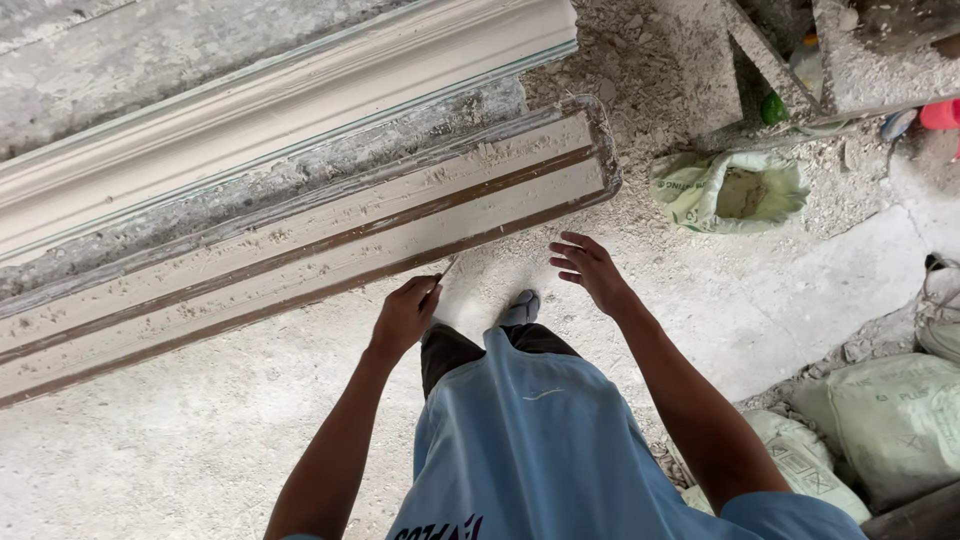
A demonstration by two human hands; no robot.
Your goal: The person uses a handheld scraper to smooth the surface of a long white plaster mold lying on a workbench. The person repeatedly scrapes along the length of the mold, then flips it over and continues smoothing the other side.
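My left hand (404, 315) is closed around a thin tool (446, 271) whose tip points up toward the near edge of a long plaster-filled mould (300, 240). The mould lies slantwise on a bench, with brown strips along its length and a rounded metal rim at its right end. My right hand (590, 268) hovers with fingers spread just below the mould's right end and holds nothing. Behind the mould lies a long white cast cornice (280, 100). My foot (520, 306) shows between my hands on the dusty floor.
An open green sack of powder (730, 190) sits on the floor to the right. More filled sacks (890, 415) are stacked at the lower right. Rubble, a green bottle (773, 108) and boards lie at the top right. The concrete floor (150, 440) is dusty.
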